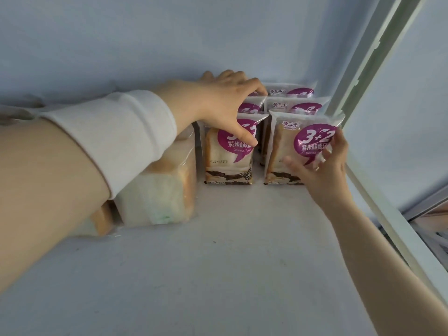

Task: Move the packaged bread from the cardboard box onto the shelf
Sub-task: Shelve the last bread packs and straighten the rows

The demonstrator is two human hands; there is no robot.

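Several purple-labelled bread packets stand upright in two rows at the back right of the white shelf [242,251]. My left hand [218,105] reaches over the left row, fingers curled over the packet tops and thumb on the face of the front left packet [228,163]. My right hand [322,170] grips the front right packet [291,141] by its right side, thumb on its face. The cardboard box is out of view.
Clear-wrapped toast loaves [157,195] lie on the shelf at the left, partly under my left forearm. A white shelf upright [358,76] and side rail [388,214] border the right. The back wall is close behind the packets.
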